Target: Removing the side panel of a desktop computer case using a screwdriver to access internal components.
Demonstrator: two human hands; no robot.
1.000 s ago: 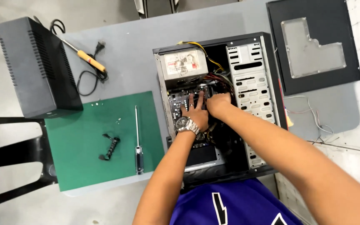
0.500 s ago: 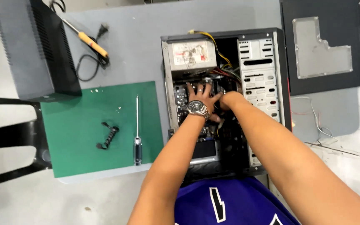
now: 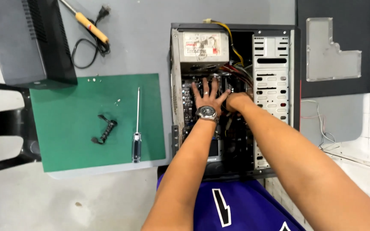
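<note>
Head view. An open computer case [image 3: 234,100] lies on its side on the grey surface [image 3: 150,47], with the power supply [image 3: 200,47] at its far end and the circuit board [image 3: 189,102] below it. The left hand [image 3: 208,96] is laid flat on the circuit board, fingers spread and closed on nothing; a wristwatch [image 3: 206,113] is worn on that arm. The right hand [image 3: 236,102] is curled beside it, touching the left thumb, among the bundled cables [image 3: 238,72]; whether its grip is closed on a part cannot be told, since the fingers are hidden.

For this step to be done well, the board should be steadied by even palm pressure, not by the fingertips. The part under the right hand should be moved straight, without twisting. The cables should be kept away from the working spot.

The screwdriver [image 3: 137,128] and a small black part [image 3: 105,131] lie on the green mat [image 3: 73,141], well apart from both hands. A soldering iron [image 3: 88,23] rests near a dark box [image 3: 26,40].
</note>
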